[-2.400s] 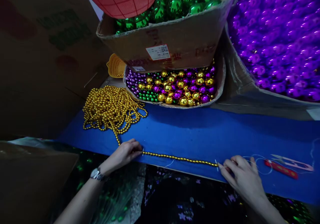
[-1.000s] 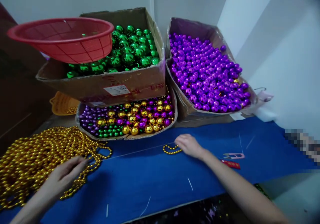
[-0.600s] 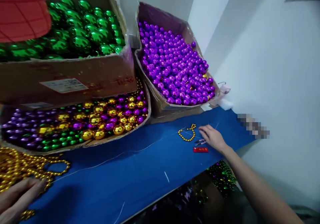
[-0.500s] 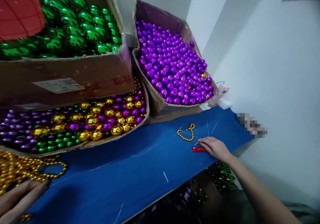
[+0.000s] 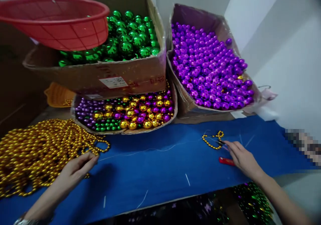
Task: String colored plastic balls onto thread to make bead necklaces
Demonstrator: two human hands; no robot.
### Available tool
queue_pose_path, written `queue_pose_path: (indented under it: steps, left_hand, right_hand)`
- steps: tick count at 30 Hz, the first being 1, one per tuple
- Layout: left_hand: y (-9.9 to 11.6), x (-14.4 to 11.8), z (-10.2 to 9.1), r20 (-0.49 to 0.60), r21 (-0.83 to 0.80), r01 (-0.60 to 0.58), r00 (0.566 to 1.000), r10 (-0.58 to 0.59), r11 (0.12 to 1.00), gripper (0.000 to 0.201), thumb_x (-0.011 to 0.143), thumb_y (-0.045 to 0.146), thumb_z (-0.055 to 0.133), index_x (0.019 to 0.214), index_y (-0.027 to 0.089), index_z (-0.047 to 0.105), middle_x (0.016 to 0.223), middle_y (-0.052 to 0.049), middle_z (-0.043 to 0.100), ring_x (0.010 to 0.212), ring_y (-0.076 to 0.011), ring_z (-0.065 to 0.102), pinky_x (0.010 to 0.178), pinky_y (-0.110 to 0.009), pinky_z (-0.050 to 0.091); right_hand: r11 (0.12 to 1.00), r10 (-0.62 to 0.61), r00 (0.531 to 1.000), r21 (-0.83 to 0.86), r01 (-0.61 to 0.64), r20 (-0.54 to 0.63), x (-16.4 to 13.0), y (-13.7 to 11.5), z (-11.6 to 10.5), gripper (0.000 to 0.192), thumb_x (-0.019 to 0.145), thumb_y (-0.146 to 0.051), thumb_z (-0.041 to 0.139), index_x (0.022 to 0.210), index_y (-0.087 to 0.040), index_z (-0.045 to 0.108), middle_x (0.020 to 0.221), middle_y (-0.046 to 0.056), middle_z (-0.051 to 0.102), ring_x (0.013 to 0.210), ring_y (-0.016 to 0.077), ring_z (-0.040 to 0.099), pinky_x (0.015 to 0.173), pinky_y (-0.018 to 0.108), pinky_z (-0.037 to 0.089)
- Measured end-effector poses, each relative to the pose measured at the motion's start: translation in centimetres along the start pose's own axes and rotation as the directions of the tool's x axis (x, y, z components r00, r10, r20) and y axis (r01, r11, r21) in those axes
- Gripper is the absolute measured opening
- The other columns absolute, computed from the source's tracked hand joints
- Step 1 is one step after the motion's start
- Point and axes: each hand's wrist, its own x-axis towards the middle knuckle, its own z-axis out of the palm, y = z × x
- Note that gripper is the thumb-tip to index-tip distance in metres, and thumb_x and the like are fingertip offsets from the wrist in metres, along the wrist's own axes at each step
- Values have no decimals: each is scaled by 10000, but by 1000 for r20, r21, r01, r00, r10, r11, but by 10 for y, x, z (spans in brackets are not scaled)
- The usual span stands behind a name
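My left hand (image 5: 80,168) is closed in a pinch on the end of a thin pale thread (image 5: 140,153), beside a heap of gold bead strands (image 5: 42,151). The thread runs loosely across the blue cloth toward a short gold bead strand (image 5: 212,146) lying in a curve. My right hand (image 5: 242,158) is closed round a small dark tool with a pointed tip (image 5: 221,142). Its tip reaches the short strand; the fingers hide the rest, and its exact kind is unclear. Just below these fingers lies a flat red object (image 5: 226,161).
Behind the blue cloth (image 5: 160,175) stand cardboard boxes of green balls (image 5: 140,39), purple balls (image 5: 208,68) and mixed beads (image 5: 130,113). A red basket (image 5: 75,34) rests on the green box. An orange basket (image 5: 60,96) is at left. Thread scraps (image 5: 187,180) lie on the cloth.
The view has swung left, bringing the gold heap and the whole red basket into sight. My right hand has moved the tool's tip up to the short strand. My left hand still pinches the thread.
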Motion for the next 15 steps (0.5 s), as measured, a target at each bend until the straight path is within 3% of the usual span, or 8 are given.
queue_pose_path:
  steps: [3, 6, 8, 13, 15]
  left_hand:
    - [1, -3, -2, 125, -75, 47, 991, -37, 996, 339, 827, 474, 450, 632, 200, 494, 601, 50, 466, 605, -126, 449, 561, -178, 380]
    - [-2, -4, -4, 132, -107, 72, 990, -57, 992, 325, 836, 467, 443, 648, 205, 474, 616, 51, 448, 617, -127, 430, 566, -179, 366]
    - [-2, -4, -4, 136, -124, 72, 989, -55, 990, 332, 830, 477, 447, 641, 205, 467, 608, 51, 427, 604, -126, 415, 555, -179, 361]
    - [4, -7, -4, 130, -113, 77, 990, -62, 991, 348, 817, 506, 437, 657, 201, 484, 620, 46, 469, 611, -129, 453, 561, -183, 383]
    - [5, -8, -4, 63, -64, 83, 995, -79, 994, 361, 798, 519, 443, 642, 199, 496, 608, 44, 497, 599, -131, 477, 550, -183, 393]
  right_hand:
    - [991, -101, 994, 90, 97, 37, 26, -63, -13, 337, 980, -270, 263, 1235, -225, 479, 1062, 83, 590, 939, 173, 602, 782, 266, 497]
    - [969, -235, 963, 111, 221, 130, 50, -124, -15, 296, 961, -383, 367, 1185, -270, 524, 998, 48, 589, 823, 155, 616, 706, 237, 496]
    - [968, -250, 956, 69, 241, 155, 61, -152, -9, 302, 934, -406, 431, 1157, -244, 555, 958, 68, 588, 769, 181, 610, 642, 260, 484]
    - [965, -252, 951, -29, 261, 178, 73, -181, 17, 265, 907, -310, 508, 1134, -187, 567, 944, 110, 591, 819, 238, 579, 660, 311, 449]
    - [964, -252, 950, -37, 263, 186, 76, -183, 24, 226, 912, -296, 504, 1103, -200, 576, 936, 98, 593, 818, 225, 576, 667, 302, 440]
